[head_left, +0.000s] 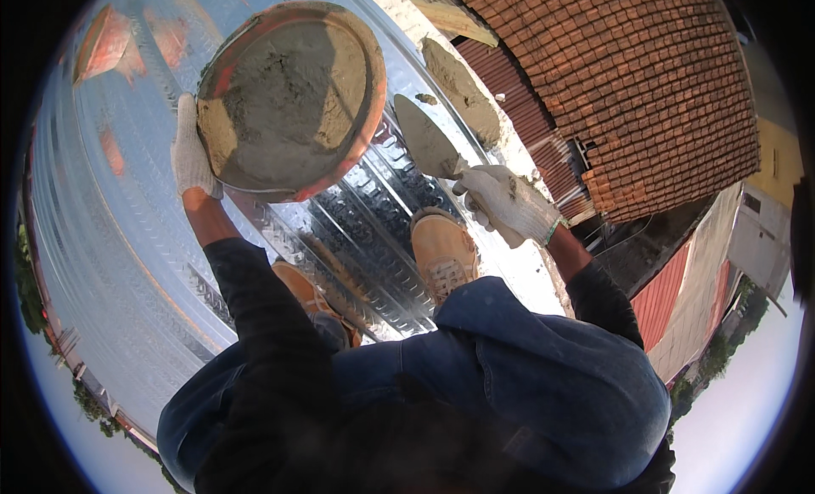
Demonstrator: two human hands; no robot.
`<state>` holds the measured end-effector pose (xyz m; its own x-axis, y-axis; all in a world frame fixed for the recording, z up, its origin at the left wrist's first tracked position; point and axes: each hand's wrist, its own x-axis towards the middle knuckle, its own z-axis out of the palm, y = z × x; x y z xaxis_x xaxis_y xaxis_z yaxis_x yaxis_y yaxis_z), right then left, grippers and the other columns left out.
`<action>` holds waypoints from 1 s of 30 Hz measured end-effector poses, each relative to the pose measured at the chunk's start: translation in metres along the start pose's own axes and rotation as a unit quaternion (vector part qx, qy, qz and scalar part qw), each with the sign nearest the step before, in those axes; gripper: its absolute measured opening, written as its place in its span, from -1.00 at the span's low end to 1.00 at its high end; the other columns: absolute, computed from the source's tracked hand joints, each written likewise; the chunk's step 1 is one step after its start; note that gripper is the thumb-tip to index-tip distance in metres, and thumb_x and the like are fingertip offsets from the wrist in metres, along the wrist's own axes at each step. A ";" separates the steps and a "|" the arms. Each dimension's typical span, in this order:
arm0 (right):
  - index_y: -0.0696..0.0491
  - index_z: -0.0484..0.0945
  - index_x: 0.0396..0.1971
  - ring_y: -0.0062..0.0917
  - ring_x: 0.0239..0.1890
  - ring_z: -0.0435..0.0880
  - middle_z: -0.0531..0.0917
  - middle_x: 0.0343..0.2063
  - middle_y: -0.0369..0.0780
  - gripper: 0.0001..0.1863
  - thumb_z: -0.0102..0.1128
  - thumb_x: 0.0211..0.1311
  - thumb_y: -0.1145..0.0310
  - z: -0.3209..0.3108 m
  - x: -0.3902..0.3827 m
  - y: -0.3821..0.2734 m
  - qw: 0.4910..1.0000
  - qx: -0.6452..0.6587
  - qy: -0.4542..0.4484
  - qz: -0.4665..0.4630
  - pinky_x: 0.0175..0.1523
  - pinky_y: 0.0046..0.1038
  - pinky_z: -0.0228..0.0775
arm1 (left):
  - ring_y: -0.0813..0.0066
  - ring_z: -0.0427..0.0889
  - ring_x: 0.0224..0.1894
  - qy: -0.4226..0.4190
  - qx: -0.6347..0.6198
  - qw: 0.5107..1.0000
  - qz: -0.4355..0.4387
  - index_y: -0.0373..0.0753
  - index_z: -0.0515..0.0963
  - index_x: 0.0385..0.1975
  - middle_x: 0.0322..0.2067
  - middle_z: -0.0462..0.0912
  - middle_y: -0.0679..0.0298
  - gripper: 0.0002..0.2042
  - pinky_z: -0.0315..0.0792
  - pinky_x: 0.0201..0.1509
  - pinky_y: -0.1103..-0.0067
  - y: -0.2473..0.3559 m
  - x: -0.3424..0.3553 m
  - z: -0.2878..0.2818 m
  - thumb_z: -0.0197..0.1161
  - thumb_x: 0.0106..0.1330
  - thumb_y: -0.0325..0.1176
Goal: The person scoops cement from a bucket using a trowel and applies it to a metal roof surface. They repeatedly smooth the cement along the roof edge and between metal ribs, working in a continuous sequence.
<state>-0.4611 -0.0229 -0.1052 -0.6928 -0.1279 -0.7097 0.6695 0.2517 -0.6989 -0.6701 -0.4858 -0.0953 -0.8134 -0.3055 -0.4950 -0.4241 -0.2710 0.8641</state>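
Observation:
My left hand (192, 150), in a pale knit glove, grips the left side of a worn orange bucket (379, 82). Grey wet mortar (284, 103) fills much of the bucket, partly in shadow. In my right hand (507, 203), also gloved, is a pointed trowel (422, 136). Its blade, coated with mortar, points up and left toward the bucket and is apart from it. The gloved fingers wrap round the trowel's handle and hide most of it. Just beyond the blade, a patch of mortar (463, 91) lies along the pale wall edge (531, 269).
Shiny ribbed metal roofing (127, 214) spreads to the left and under my shoes (443, 252). A small mortar lump (426, 98) sits near the trowel. Past the wall edge at right are a tiled roof (628, 87) and rusty corrugated sheets (518, 95), lower down.

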 end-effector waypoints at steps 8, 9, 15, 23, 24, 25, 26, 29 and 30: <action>0.22 0.65 -0.15 -0.65 -0.60 0.54 0.56 -0.52 -0.31 -0.56 0.09 0.62 0.07 0.003 -0.002 -0.035 0.993 0.025 0.039 0.112 -0.50 -0.51 0.40 | 0.25 0.74 0.20 0.009 0.006 1.000 0.015 -0.36 0.60 0.35 0.26 0.73 0.17 -0.42 0.60 0.33 0.34 -0.001 -0.001 0.002 0.29 0.65 0.06; 0.22 0.65 -0.15 -0.66 -0.60 0.54 0.56 -0.52 -0.32 -0.56 0.08 0.62 0.08 0.005 -0.004 -0.023 0.995 -0.008 0.074 0.067 -0.50 -0.51 0.39 | 0.26 0.74 0.19 0.017 0.013 1.000 0.022 -0.36 0.61 0.35 0.26 0.74 0.18 -0.42 0.60 0.32 0.35 -0.002 -0.003 0.006 0.29 0.65 0.06; 0.20 0.70 0.03 -0.71 -0.54 0.59 0.66 -0.44 -0.28 -0.55 0.16 0.67 0.05 -0.023 -0.019 -0.009 0.995 0.095 0.033 -0.002 -0.48 -0.61 0.40 | 0.26 0.75 0.18 -0.003 -0.018 1.000 0.005 -0.35 0.61 0.34 0.23 0.75 0.19 -0.44 0.61 0.32 0.35 0.002 -0.001 -0.001 0.28 0.66 0.05; 0.23 0.69 0.22 -0.55 -0.37 0.72 0.77 -0.34 -0.17 -0.36 0.19 0.67 -0.13 -0.064 0.008 -0.090 0.965 -0.235 0.083 -0.074 -0.25 -0.43 0.58 | 0.25 0.66 0.31 -0.012 -0.017 1.000 -0.001 -0.36 0.55 0.43 0.36 0.66 0.18 -0.39 0.53 0.42 0.33 0.006 -0.006 -0.001 0.25 0.67 0.07; 0.25 0.71 0.17 -0.52 -0.36 0.73 0.76 -0.37 -0.14 -0.35 0.18 0.67 -0.14 -0.080 0.030 -0.086 0.944 -0.301 0.082 -0.104 -0.23 -0.40 0.59 | 0.25 0.65 0.33 -0.009 -0.011 1.000 0.000 -0.36 0.54 0.44 0.38 0.65 0.18 -0.38 0.52 0.44 0.33 0.007 -0.008 0.004 0.25 0.67 0.08; 0.24 0.72 -0.03 -0.46 -0.42 0.73 0.70 -0.48 -0.13 -0.35 0.16 0.66 -0.18 -0.089 0.046 -0.084 0.939 -0.299 0.095 -0.138 -0.25 -0.32 0.58 | 0.26 0.66 0.33 -0.017 -0.017 1.000 -0.001 -0.36 0.54 0.43 0.37 0.65 0.18 -0.38 0.52 0.44 0.34 0.006 -0.009 0.007 0.24 0.67 0.08; 0.24 0.73 -0.22 -0.39 -0.48 0.72 0.65 -0.60 -0.12 -0.30 0.14 0.64 -0.23 -0.095 0.060 -0.083 0.933 -0.295 0.108 -0.173 -0.28 -0.24 0.57 | 0.26 0.66 0.33 -0.025 -0.023 0.999 -0.001 -0.36 0.55 0.43 0.37 0.66 0.19 -0.38 0.52 0.44 0.34 0.006 -0.010 0.008 0.24 0.67 0.09; 0.24 0.68 -0.30 -0.32 -0.46 0.68 0.62 -0.58 -0.06 -0.30 0.12 0.66 -0.21 -0.113 0.083 -0.085 0.910 -0.373 0.073 -0.165 -0.26 -0.18 0.51 | 0.26 0.66 0.32 -0.023 -0.016 1.000 0.009 -0.35 0.55 0.44 0.36 0.66 0.19 -0.37 0.51 0.44 0.34 0.002 -0.010 0.009 0.24 0.67 0.09; 0.24 0.68 -0.30 -0.30 -0.46 0.67 0.61 -0.57 -0.05 -0.31 0.12 0.66 -0.21 -0.116 0.084 -0.084 0.910 -0.388 0.056 -0.138 -0.26 -0.17 0.50 | 0.26 0.66 0.32 -0.019 -0.011 1.000 0.013 -0.35 0.55 0.44 0.36 0.66 0.20 -0.37 0.51 0.44 0.34 0.000 -0.009 0.010 0.24 0.67 0.09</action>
<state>-0.6071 0.0564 -0.0959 -0.8575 -0.2008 -0.4736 0.1061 0.8318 -0.5448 -0.6663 -0.4739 -0.0898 -0.8391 -0.2774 -0.4679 -0.3940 -0.2831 0.8744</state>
